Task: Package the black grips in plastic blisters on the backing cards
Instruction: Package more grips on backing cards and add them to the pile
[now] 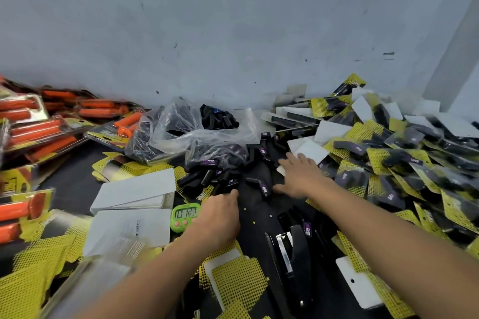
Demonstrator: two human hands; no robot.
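Dozens of loose grips (207,176) lie heaped on the table (255,217) just ahead of your hands, spilling from a clear bag (181,124). You look to be at the picking step, fetching grips for the next pack.

Your left hand (220,215) bends its fingers down into the near edge of the heap and touches grips. The fingertips are hidden, so I cannot tell whether it holds one. Your right hand (303,176) is spread wide, palm down, holding nothing, its thumb near a purple-labelled grip.

Next, I judge, you need to close on a grip and carry it to a blister and a card (241,282). Cards lie by your left forearm. The blurred clear plastic at lower left may be blisters. The stapler (293,254) lies between your forearms, finished packs (388,163) to your right.
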